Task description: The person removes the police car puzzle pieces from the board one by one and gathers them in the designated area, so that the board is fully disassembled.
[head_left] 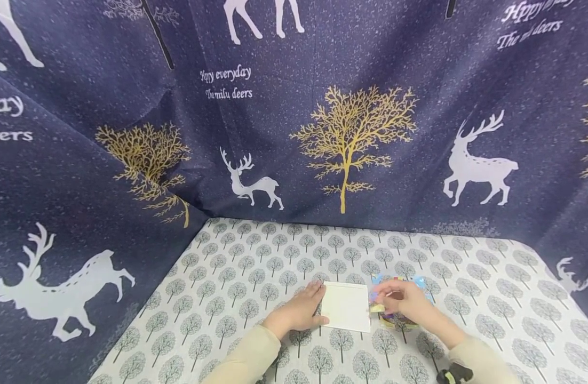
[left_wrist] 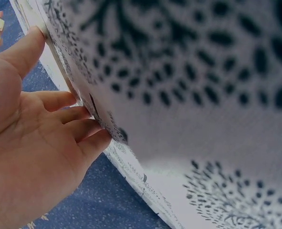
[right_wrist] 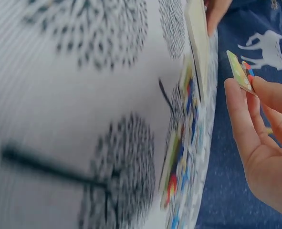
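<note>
A flat white board [head_left: 346, 307] lies on the tree-print cloth in front of me. My left hand [head_left: 300, 310] rests at its left edge, fingers extended; in the left wrist view the thumb and fingertips touch near the board's side [left_wrist: 59, 67]. Just beyond the board's right edge, my right hand [head_left: 410, 305] pinches a small, thin puzzle piece [right_wrist: 239, 71] between thumb and fingers. That piece is pale green with red and blue parts, and it is held up off the cloth. Several colourful puzzle pieces [right_wrist: 170, 167] lie under and beside the right hand, partly hidden by it in the head view.
White cloth [head_left: 255, 266] printed with dark trees covers the table. Behind and to the left hangs a dark blue curtain [head_left: 284, 128] with deer and golden trees. A dark fluffy band [head_left: 453, 373] sits near the right sleeve.
</note>
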`<state>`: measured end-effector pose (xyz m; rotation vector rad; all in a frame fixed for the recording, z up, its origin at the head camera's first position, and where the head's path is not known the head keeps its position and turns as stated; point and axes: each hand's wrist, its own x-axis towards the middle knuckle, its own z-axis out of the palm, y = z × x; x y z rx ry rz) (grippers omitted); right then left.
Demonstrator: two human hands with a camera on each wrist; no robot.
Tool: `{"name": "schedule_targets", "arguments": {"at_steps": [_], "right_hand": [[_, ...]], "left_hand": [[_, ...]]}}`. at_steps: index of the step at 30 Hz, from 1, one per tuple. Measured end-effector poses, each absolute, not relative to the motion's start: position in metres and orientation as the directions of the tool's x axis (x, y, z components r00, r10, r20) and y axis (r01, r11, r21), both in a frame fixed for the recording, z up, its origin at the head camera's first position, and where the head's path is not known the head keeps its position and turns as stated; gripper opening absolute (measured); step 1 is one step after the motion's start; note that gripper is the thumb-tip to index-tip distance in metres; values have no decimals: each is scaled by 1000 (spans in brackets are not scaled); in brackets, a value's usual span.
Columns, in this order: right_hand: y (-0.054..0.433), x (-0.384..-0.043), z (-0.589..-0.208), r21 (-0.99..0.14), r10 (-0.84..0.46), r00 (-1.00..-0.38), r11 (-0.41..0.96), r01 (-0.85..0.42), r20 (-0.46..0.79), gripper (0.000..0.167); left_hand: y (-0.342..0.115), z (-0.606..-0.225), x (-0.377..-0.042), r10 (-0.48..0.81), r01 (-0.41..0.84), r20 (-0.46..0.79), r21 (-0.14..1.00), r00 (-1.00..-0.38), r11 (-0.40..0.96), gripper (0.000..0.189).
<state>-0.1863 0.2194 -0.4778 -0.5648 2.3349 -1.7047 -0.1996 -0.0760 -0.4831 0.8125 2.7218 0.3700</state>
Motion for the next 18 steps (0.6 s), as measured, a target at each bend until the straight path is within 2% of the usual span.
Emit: {"name": "schedule_targets", "arguments": {"at_steps": [3, 9, 14, 18], "right_hand": [[232, -184, -474, -947, -380, -924, 280, -161, 45, 36], [259, -182, -472, -918, -328, -938, 328, -222, 110, 36], [281, -177, -470, -896, -291, -954, 403, -185, 67, 38], [295, -172, -471, -897, -290, -956, 407, -172, 52, 39]], "left_hand": [[-76, -483, -200, 565, 493, -190, 322, -803, 808, 81], [-76, -481, -199, 565, 492, -192, 325, -802, 808, 82], [-76, -479, -199, 570, 499, -191, 317, -799, 806, 81], [-76, -476, -197, 569, 497, -193, 321, -799, 806, 81]]}}
